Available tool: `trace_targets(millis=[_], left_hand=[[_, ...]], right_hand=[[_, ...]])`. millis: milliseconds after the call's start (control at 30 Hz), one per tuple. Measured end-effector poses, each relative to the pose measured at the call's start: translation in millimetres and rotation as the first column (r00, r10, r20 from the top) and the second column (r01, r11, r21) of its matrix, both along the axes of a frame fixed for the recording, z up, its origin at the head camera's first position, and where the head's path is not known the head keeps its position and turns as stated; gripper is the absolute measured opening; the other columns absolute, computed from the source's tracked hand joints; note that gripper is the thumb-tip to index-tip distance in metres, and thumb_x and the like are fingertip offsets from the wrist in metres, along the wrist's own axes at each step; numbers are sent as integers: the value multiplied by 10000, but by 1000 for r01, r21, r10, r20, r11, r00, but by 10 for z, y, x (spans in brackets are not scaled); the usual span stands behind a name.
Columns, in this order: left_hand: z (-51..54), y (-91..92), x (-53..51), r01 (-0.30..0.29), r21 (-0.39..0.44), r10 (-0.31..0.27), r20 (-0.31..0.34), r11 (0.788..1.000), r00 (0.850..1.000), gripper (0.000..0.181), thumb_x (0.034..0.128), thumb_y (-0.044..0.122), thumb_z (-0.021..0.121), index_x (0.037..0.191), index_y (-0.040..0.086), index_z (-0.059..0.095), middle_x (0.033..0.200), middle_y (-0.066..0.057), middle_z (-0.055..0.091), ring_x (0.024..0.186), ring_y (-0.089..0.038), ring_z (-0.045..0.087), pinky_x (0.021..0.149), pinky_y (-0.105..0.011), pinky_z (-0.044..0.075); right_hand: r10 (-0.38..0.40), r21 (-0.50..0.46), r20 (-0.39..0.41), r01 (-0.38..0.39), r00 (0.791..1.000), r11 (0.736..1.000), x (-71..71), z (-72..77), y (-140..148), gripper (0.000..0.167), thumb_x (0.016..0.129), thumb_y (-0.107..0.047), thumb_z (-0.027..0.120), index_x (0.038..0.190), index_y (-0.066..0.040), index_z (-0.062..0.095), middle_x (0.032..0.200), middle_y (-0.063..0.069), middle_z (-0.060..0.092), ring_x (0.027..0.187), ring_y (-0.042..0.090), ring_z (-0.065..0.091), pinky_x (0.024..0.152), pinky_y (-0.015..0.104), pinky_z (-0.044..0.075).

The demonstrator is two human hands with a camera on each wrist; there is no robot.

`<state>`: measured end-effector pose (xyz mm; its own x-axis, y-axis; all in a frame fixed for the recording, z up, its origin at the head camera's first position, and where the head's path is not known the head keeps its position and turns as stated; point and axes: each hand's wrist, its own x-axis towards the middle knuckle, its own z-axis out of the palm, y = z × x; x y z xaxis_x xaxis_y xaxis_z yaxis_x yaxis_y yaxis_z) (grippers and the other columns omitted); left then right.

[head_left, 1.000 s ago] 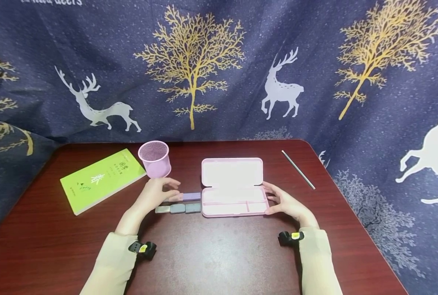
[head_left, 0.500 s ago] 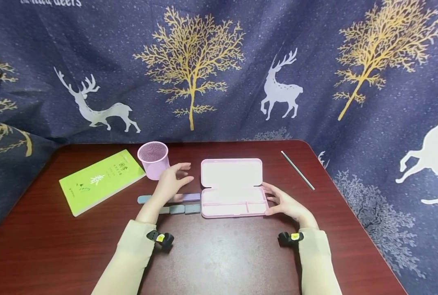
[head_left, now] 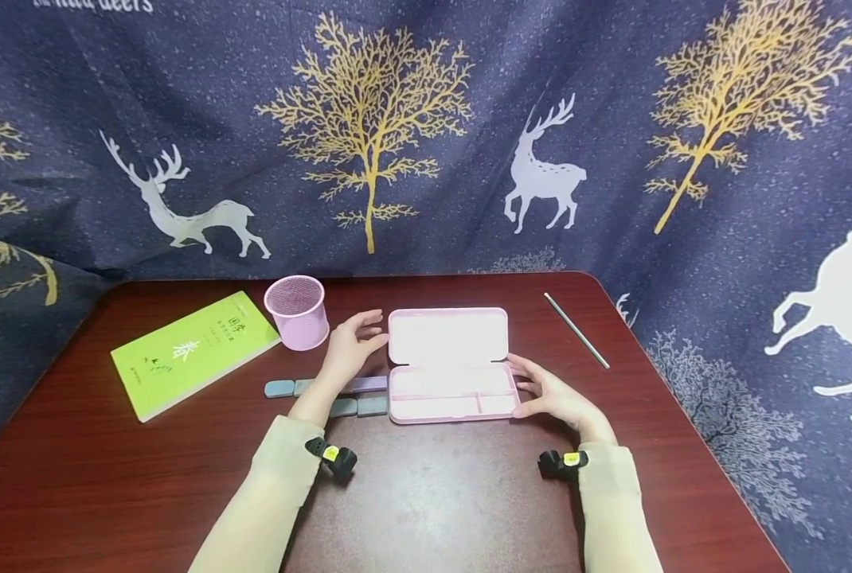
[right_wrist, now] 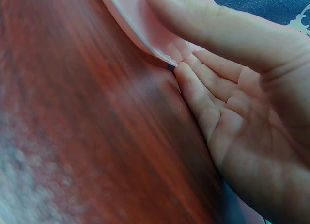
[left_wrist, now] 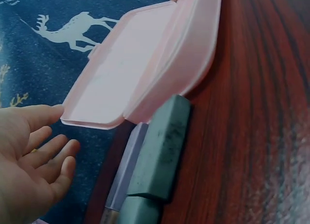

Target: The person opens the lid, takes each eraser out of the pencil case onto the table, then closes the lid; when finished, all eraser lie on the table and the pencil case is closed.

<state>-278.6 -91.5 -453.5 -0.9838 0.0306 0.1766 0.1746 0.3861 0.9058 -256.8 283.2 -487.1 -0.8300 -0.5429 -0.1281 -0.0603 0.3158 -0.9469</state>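
Observation:
An open pink pencil case (head_left: 426,384) lies mid-table, its lid (head_left: 447,337) tipped back. My left hand (head_left: 347,350) is at the lid's left edge. In the left wrist view one fingertip of the left hand (left_wrist: 29,151) meets the lid's corner (left_wrist: 92,112); the other fingers are loosely bent and hold nothing. My right hand (head_left: 551,395) holds the case's right end, thumb at the front corner and fingers along the side. In the right wrist view, the right hand's (right_wrist: 242,98) thumb lies over the rim. Flat grey-green blocks (left_wrist: 162,146) and a purple stick (left_wrist: 128,166) lie left of the case.
A pink mesh pen holder (head_left: 304,329) and a green book (head_left: 195,354) stand at the back left. A thin pale-green pencil (head_left: 576,330) lies at the right. The dark red table (head_left: 426,493) ends at a blue cloth backdrop (head_left: 440,263).
My left hand has moved right and away from me, from above the pastel blocks to the lid's left edge, uncovering a blue block. The right hand has stayed on the case.

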Motion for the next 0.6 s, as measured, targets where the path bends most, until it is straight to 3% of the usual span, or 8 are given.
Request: trace_targets(millis=[200, 300, 600], left_hand=[[-35, 38, -68, 66, -34, -64, 65, 997, 996, 543, 894, 91, 686, 1388, -24, 491, 1315, -227, 603, 1166, -349, 626, 976, -439, 511], [-12, 62, -79, 95, -48, -92, 65, 994, 994, 547, 899, 69, 671, 1396, -43, 471, 1309, -248, 599, 1159, -363, 626, 977, -436, 510], [71, 98, -49, 96, -65, -92, 65, 993, 994, 526, 905, 70, 660, 1387, -43, 483, 1282, -251, 612, 1155, -367, 624, 988, -440, 502]], right_hand=[[13, -15, -5, -13, 1000, 1000, -3, -6, 3, 983, 783, -59, 783, 1538, 14, 157, 1531, 327, 247, 1372, 527, 316, 941, 149, 456], [9, -16, -1, -9, 1000, 1000, 1, -2, -5, 985, 781, -62, 787, 1537, 12, 161, 1526, 331, 252, 1370, 532, 315, 937, 146, 457], [16, -6, -17, -16, 1000, 1000, 3, 2, 4, 988, 777, -49, 783, 1535, 23, 154, 1520, 339, 255, 1364, 534, 317, 932, 148, 465]])
